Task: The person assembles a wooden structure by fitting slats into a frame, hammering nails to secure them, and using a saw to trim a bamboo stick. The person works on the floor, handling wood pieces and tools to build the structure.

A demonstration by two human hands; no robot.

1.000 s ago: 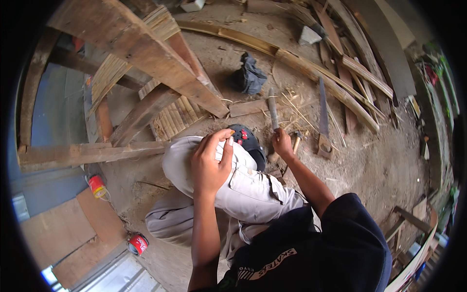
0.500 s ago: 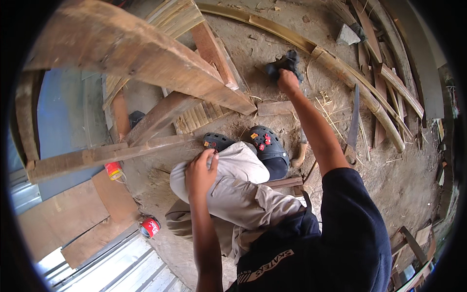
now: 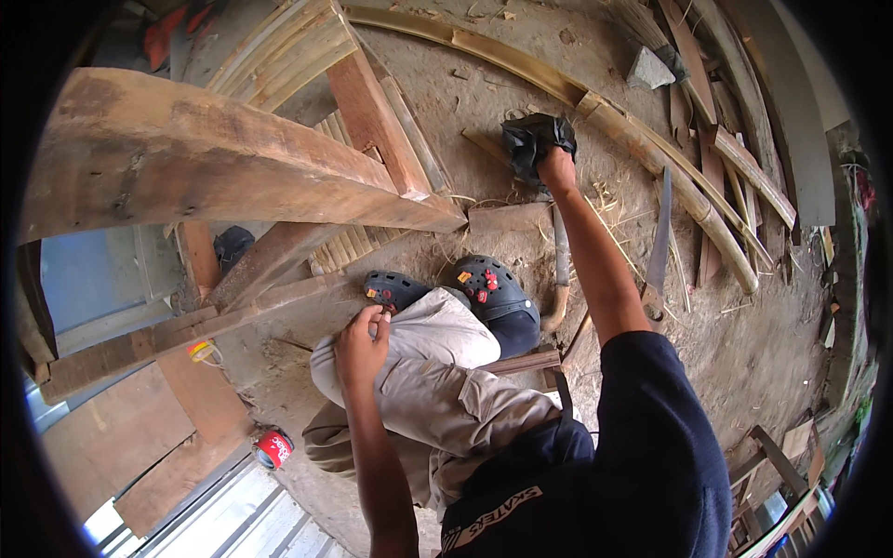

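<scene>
My right hand [image 3: 558, 169] reaches forward over the dirt floor, its fingers closed on a crumpled black plastic bag [image 3: 532, 141]. What the bag contains is hidden. My left hand [image 3: 363, 346] rests on my knee, in beige trousers, with the fingers curled in and the thumb near them. Anything inside that grip is too small to make out. Below the bag a tool with a curved wooden handle [image 3: 559, 298] lies beside my dark clog [image 3: 495, 290]. A handsaw [image 3: 661, 244] lies right of my right forearm.
A thick wooden beam [image 3: 233, 158] of a timber frame crosses the left side. A long split bamboo pole [image 3: 642, 153] curves across the far right, near scrap boards and a grey stone [image 3: 650, 69]. A red can [image 3: 273, 448] stands by metal sheeting [image 3: 219, 507] at lower left.
My right hand has shifted slightly, and the black bag now shows wider and more spread out. My left hand stays on the knee, its fingers drawn in more. The whole view has shifted a little.
</scene>
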